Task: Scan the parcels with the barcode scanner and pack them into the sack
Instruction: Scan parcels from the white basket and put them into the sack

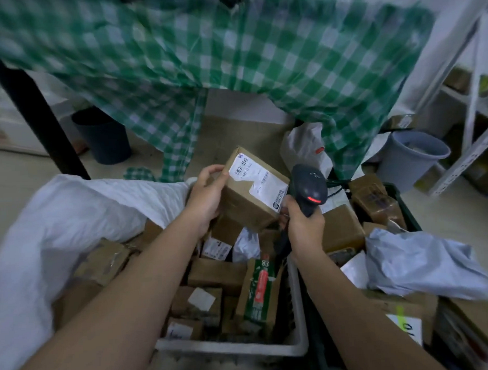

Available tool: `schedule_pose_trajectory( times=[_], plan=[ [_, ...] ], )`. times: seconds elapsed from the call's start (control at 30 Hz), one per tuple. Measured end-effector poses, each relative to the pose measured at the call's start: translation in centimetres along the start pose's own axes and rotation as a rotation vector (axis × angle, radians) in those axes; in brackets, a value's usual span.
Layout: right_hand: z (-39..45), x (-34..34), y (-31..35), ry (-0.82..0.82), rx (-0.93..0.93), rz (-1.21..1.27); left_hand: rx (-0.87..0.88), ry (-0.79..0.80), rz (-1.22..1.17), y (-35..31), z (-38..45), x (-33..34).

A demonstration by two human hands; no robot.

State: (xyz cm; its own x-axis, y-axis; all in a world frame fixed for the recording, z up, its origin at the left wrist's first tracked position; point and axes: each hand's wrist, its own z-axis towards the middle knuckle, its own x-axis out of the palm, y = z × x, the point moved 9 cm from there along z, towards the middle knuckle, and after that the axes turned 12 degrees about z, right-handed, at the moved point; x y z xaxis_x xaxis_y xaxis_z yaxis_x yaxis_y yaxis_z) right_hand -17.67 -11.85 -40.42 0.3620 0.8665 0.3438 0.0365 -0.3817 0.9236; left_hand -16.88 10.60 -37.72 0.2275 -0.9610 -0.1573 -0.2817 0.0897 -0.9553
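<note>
Both bare forearms reach forward. The left hand (207,196) grips a box's side, thumb on top; the right hand (303,224) is wrapped round a scanner's handle.

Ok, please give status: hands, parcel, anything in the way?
Left hand grips cardboard parcel, label up. Right hand holds scanner, red light on. Nothing between them.

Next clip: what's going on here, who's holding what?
A person is scanning parcels. The left hand holds up a brown cardboard box with its white label facing up. The right hand holds a black barcode scanner right beside it, red light on. Below them sits a white bin full of parcels, and a white sack lies open on the left.
</note>
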Motion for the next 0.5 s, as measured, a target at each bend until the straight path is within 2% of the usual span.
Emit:
schedule_pose_trajectory(
  times=[0.13,0.33,0.5],
  plan=[
    [-4.6,0.9,3.3,0.138,-0.074,-0.115,0.03,0.001,-0.026,-0.7,-5.3,-2.4],
    [-8.8,3.0,3.1,0.523,-0.098,-0.456,-0.014,-0.091,-0.057,1.9,-8.9,-7.2],
    [-9.9,3.4,1.0,0.634,-0.184,-0.824,-0.032,-0.121,0.07,4.9,-9.2,-10.2]
  ],
)
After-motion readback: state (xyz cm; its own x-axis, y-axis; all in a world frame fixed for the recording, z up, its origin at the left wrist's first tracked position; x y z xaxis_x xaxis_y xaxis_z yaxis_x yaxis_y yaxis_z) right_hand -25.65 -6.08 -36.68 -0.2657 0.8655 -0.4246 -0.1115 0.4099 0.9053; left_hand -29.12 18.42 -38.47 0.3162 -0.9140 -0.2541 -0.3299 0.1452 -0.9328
